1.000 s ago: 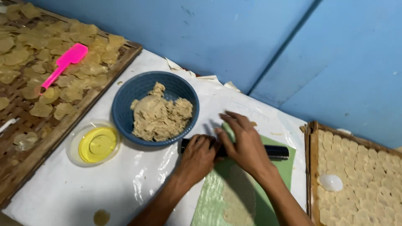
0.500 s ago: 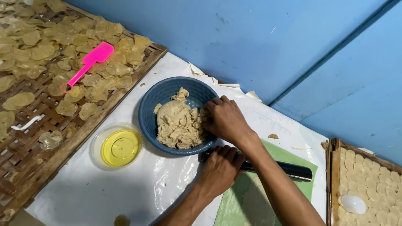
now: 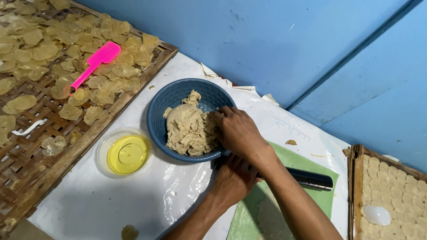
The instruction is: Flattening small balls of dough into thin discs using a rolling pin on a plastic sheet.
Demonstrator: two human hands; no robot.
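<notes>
- Head view, centre of frame: round blue plastic basket-weave bowl (image 3: pixel 178 100) sits on the white plastic-covered surface (image 3: pixel 133 204), holding a lumpy beige mass of dough (image 3: pixel 189 131) piled towards its right side.
- Right hand (image 3: pixel 238 131) is inside the bowl's right edge, fingers curled into the dough; looks like it is pinching off a piece, though how much it has hold of can't be told.
- Left hand (image 3: pixel 233 180) just below the bowl, closed over the near end of a dark cylindrical rolling pin (image 3: pixel 311 179) lying across a green plastic sheet (image 3: pixel 311 195).
- Dough judged soft, sticky, crumbly; tears easily, light per pinch. Best taken from the loose top or right edge with fingertips.
- Left of bowl: clear round tub of yellow oil (image 3: pixel 126 153).
- Upper left: woven bamboo tray (image 3: pixel 26 169) covered with thin flattened discs (image 3: pixel 44 51), pink plastic spatula (image 3: pixel 93 62) on top.
- Lower right: second tray (image 3: pixel 356 186) of pale round discs.
</notes>
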